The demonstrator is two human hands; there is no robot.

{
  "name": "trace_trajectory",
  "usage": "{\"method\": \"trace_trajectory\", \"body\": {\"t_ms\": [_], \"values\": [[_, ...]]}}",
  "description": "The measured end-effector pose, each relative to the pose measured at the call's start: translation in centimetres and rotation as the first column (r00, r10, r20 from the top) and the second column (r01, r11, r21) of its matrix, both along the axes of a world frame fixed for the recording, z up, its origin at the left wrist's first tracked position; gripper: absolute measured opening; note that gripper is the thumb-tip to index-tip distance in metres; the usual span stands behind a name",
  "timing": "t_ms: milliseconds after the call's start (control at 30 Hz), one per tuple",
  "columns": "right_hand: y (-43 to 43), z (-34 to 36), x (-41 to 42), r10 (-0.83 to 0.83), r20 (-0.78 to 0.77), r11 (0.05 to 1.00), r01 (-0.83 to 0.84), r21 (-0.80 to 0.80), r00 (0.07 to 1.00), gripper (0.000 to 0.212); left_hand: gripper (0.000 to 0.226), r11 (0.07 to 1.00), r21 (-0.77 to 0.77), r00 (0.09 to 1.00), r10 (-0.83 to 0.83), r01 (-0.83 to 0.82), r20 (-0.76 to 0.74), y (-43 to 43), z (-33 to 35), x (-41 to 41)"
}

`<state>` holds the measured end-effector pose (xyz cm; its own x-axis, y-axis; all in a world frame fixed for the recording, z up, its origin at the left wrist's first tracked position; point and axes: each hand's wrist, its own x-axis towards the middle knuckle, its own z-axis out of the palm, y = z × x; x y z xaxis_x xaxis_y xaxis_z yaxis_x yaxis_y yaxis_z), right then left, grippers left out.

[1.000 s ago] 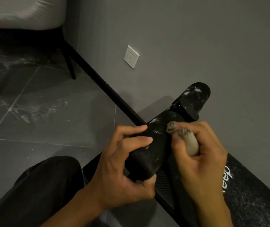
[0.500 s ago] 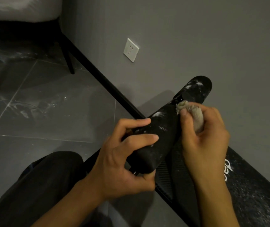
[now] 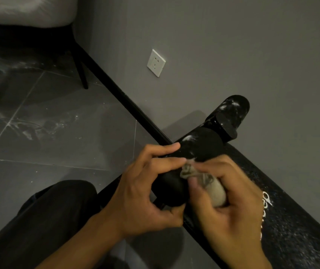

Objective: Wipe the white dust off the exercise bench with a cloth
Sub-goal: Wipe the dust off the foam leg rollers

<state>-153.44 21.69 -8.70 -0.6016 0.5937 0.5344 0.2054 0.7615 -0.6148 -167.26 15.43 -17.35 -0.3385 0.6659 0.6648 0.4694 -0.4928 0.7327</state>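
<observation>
Bench: the exercise bench [image 3: 291, 220] lies low along the grey wall [image 3: 233, 45], running to the lower right. Its black pad is speckled with white dust and bears a white logo, partly hidden behind the right hand.
Near roller: a black foam roller [image 3: 200, 148] at the bench's end, between the two hands. There are white smears on its far part, and the near part looks darker.
Far roller: a second black roller [image 3: 233, 111] just beyond it, against the wall, streaked white at its end.
Cloth: a small beige cloth [image 3: 211, 189], bunched into a wad and pressed to the side of the near roller. A crumpled end pokes out toward the left fingers.
Left hand: the left hand [image 3: 147, 189] grips the roller's near end — fingers curled over the top, thumb underneath.
Right hand: the right hand [image 3: 233, 216] is closed round the cloth — fingers curled behind it, thumb along its front, somewhat blurred.
Floor: dark tiles [image 3: 58, 133] with white smudges.
Also seen: a white wall socket [image 3: 156, 63], a black chair leg [image 3: 80, 70], and a dark trouser leg [image 3: 38, 220] at lower left.
</observation>
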Motion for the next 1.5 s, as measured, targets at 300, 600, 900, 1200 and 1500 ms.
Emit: {"method": "trace_trajectory", "body": {"t_ms": [300,600,900,1200,1500], "values": [[-0.3,0.3,-0.4,-0.08,0.024,0.996,0.078,0.047,0.997,0.012,0.076,0.999,0.024,0.999,0.022,-0.023,0.026,-0.2,-0.2,0.3],[0.2,0.6,-0.8,-0.184,0.039,0.983,0.185,-0.021,0.982,0.012,0.075,0.999,0.028,0.999,0.027,-0.028,0.029,-0.3,-0.3,0.5],[1.2,0.8,-0.1,-0.195,0.062,0.98,0.197,-0.024,0.979,0.015,0.072,0.999,0.034,0.998,0.017,-0.019,0.053,-0.3,-0.5,0.7],[-0.9,-1.7,2.4,-0.115,-0.031,0.993,0.114,-0.041,0.993,0.02,0.073,0.999,0.032,0.995,0.011,-0.014,0.102,-0.4,-0.8,0.5],[-0.6,-1.8,2.2,-0.148,-0.037,0.989,0.149,0.019,0.988,0.018,0.077,0.997,0.045,0.978,-0.066,0.058,0.195,-0.6,-1.4,0.2]]}}
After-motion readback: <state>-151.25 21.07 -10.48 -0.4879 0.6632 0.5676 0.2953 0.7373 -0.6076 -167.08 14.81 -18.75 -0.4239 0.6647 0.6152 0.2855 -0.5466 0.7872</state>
